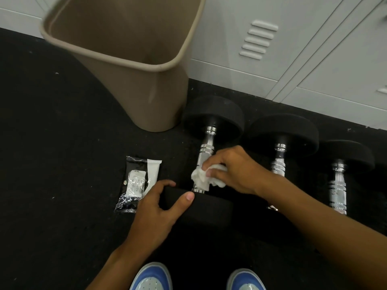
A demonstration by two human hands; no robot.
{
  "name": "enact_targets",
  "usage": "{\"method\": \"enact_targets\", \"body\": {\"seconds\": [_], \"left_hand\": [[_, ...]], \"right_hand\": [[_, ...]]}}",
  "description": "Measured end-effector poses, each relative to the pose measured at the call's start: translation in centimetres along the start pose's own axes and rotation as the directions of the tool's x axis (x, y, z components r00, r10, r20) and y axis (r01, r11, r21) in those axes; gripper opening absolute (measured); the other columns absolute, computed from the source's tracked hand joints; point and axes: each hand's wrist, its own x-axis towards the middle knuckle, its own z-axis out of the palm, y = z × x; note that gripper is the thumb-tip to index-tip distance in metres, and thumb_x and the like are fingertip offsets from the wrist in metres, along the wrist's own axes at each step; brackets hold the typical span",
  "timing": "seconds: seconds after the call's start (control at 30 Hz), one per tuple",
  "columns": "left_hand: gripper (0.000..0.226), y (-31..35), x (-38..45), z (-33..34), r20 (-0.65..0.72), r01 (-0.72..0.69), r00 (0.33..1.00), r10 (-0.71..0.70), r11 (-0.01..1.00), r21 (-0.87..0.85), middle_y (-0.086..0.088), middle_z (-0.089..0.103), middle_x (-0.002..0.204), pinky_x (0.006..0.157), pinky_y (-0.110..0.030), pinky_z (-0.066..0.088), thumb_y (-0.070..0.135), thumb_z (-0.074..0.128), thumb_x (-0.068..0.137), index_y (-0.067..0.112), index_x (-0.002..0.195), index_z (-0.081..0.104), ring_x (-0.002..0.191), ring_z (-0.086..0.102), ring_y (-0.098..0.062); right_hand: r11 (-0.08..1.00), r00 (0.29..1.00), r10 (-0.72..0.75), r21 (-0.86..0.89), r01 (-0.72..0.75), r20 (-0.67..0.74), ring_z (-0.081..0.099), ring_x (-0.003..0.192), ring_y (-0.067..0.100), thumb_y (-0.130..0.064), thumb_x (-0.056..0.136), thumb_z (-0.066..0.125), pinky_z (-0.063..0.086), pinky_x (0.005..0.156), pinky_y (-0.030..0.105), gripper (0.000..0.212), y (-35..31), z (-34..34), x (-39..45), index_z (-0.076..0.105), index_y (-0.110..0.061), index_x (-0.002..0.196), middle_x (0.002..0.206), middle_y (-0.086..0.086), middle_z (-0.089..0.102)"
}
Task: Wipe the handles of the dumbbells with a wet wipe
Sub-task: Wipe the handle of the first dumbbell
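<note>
Head view: three dumbbells [211, 155] lie side by side on the black floor [52, 164]. Right hand [236, 170] fingers [211, 164] pinch one white wet wipe [202, 177] against the leftmost chrome handle [206, 153]; left hand [157, 204] grips its near weight head [201, 208]. One wipes packet [138, 183] lies just left.

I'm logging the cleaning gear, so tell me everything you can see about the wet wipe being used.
The wet wipe is white, soft and crumpled into a loose wad. The right hand pinches it and presses it against the near end of the chrome handle of the leftmost dumbbell, just beyond the near black weight head. Its lower folds hang over the handle. Wetness cannot be judged.
</note>
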Motion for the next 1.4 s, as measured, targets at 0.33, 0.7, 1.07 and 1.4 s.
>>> {"method": "enact_targets", "body": {"seconds": [0.33, 0.7, 1.07, 1.4], "left_hand": [[0.059, -0.1, -0.1, 0.1, 0.007, 0.001, 1.0, -0.001, 1.0, -0.018, 0.008, 0.066, 0.093, 0.069, -0.014, 0.049, 0.073, 0.062, 0.051, 0.033, 0.095, 0.061, 0.083, 0.063, 0.0], [0.059, -0.4, 0.0, 0.1, 0.013, 0.008, 1.0, -0.008, 0.999, -0.046, 0.008, 0.065, 0.094, 0.069, -0.013, 0.048, 0.072, 0.063, 0.053, 0.033, 0.097, 0.061, 0.083, 0.063, 0.0], [0.062, -0.3, 0.1, 0.0, 0.021, -0.003, 1.0, 0.003, 0.999, -0.037, 0.009, 0.064, 0.092, 0.065, -0.012, 0.048, 0.073, 0.061, 0.052, 0.032, 0.099, 0.061, 0.081, 0.062, 0.002], [0.063, -0.6, 0.3, 0.0, 0.027, 0.0, 1.0, 0.001, 1.0, -0.011, 0.008, 0.064, 0.095, 0.069, -0.015, 0.049, 0.075, 0.059, 0.052, 0.034, 0.1, 0.061, 0.085, 0.063, -0.001]], "right_hand": [[0.999, 0.997, 0.041, -0.01, -0.04, 0.065, 0.062, 0.094, 0.002, -0.031, 0.086, 0.065, 0.049, 0.088, 0.022, 0.015, -0.9, -0.1, 0.7, 0.074, -0.026, 0.097, 0.1, -0.006, 0.072], [0.983, 0.983, 0.174, 0.05, -0.177, 0.066, 0.058, 0.095, 0.015, -0.044, 0.075, 0.072, 0.049, 0.086, 0.027, 0.012, 0.4, 0.3, 0.6, 0.07, -0.039, 0.086, 0.089, -0.008, 0.068], [0.987, 0.987, 0.158, 0.036, -0.157, -0.037, 0.059, 0.1, 0.017, -0.034, 0.085, 0.064, 0.05, 0.088, 0.031, 0.016, -0.3, 0.6, 0.7, 0.071, -0.029, 0.098, 0.098, 0.001, 0.068], [0.989, 0.987, 0.15, -0.004, -0.151, -0.064, 0.065, 0.093, 0.015, -0.028, 0.086, 0.063, 0.052, 0.086, 0.029, 0.017, -0.7, -0.2, 1.2, 0.074, -0.023, 0.1, 0.1, 0.006, 0.071]]}}
